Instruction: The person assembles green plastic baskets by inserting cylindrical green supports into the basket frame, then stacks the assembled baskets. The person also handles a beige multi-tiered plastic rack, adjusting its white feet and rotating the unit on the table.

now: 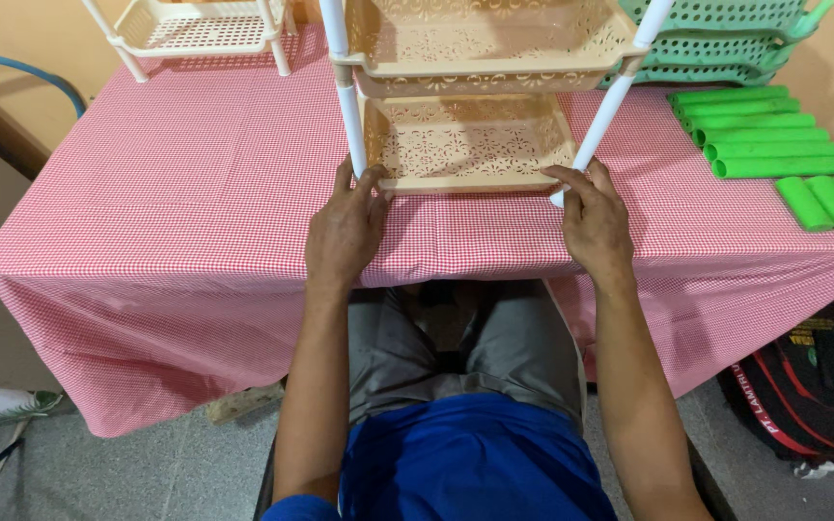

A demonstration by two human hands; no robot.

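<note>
Seated at a desk (195, 222) draped in a red-and-white checked cloth, with both hands set at the foot of a beige tiered rack (470, 106) standing near the front edge. Left hand (345, 227) laid against the lower left corner of the bottom tray (465, 145), fingers (364, 183) curled loosely at the base of the left white post (349, 106), touching but not visibly clamped around it. Right hand (593, 220) placed likewise at the right corner, fingers (571, 178) bent at the foot of the slanted right white post (610, 106), seemingly pressing it toward the tray; a full closed grip not discernible from above. Symmetrical placement apparently chosen to steady the rack from both sides, low down where posts meet tray. Upper tray (485, 43) seated on the posts directly above the bottom one, perforated walls alike. At the far right of the desk, a row of green tubes (774, 135) lying side by side, well apart from the hands, beside a stack of green trays (726, 39) at the back. At the far left corner, a second pale rack (195, 29), also well apart. On the floor at right, a dark bag (803, 386).
</note>
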